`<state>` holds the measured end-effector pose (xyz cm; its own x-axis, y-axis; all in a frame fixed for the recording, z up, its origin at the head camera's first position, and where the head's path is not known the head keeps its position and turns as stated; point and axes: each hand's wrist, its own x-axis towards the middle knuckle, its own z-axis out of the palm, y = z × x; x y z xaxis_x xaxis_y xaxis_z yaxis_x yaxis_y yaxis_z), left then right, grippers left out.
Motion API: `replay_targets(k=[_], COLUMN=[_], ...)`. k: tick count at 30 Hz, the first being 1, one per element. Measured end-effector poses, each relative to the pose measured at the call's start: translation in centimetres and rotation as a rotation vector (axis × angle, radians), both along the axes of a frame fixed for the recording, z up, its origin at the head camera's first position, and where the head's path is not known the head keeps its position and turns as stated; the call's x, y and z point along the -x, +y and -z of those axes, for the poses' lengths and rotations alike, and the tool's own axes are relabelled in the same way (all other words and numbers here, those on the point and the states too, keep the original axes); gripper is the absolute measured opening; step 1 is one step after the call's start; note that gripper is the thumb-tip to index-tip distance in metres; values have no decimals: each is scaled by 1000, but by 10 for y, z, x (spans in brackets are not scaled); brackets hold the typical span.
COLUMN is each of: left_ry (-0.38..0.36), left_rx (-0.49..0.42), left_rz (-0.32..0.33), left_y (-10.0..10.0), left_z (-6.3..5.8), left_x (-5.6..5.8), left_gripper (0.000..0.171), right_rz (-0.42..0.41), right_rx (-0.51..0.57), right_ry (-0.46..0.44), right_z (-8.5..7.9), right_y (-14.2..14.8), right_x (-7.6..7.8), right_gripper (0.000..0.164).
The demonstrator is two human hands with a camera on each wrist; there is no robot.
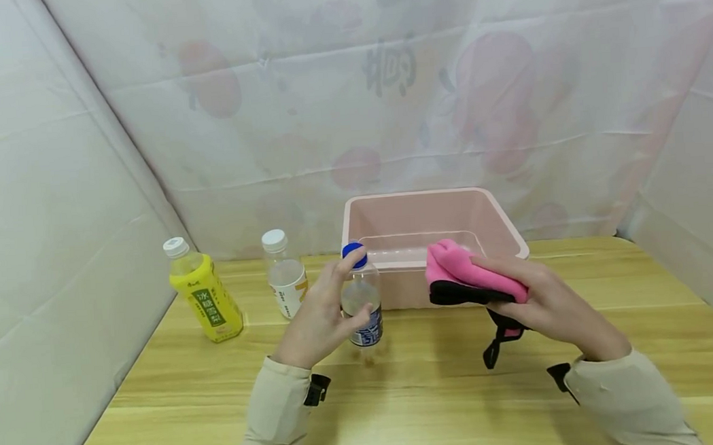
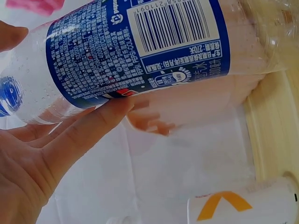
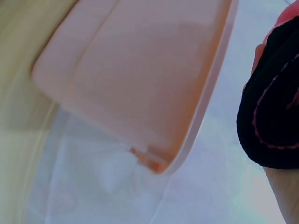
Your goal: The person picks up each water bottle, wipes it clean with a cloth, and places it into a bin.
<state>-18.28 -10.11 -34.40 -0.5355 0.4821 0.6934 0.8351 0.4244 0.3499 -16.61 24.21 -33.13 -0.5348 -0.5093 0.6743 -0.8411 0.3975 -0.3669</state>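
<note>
My left hand is around a clear plastic drink bottle with a blue cap and blue label. Its thumb and fingers look straight, one finger near the cap and the thumb by the label. In the left wrist view a digit lies along the edge of the blue label. My right hand grips a folded pink and black cloth bundle above the table. A black loop strap dangles under it. The right wrist view shows the black rolled end of the bundle.
Behind both hands stands a pink plastic bin against the white curtain. To the left are a clear bottle with white cap and a yellow-labelled drink bottle. All stand on a wooden table.
</note>
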Motion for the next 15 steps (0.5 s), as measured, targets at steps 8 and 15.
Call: replay_targets(k=[8,15], left_ry=[6,19], left_rx=[10,14], left_rz=[-21,-19], left_y=[2,3], left_z=[2,0], left_x=[-1,0], left_gripper=[82,83], right_rz=[-7,-39], right_rx=[23,61], right_ry=[8,1], right_z=[-5,-5], right_y=[-18,-34], right_x=[4,8], right_gripper=[76,73])
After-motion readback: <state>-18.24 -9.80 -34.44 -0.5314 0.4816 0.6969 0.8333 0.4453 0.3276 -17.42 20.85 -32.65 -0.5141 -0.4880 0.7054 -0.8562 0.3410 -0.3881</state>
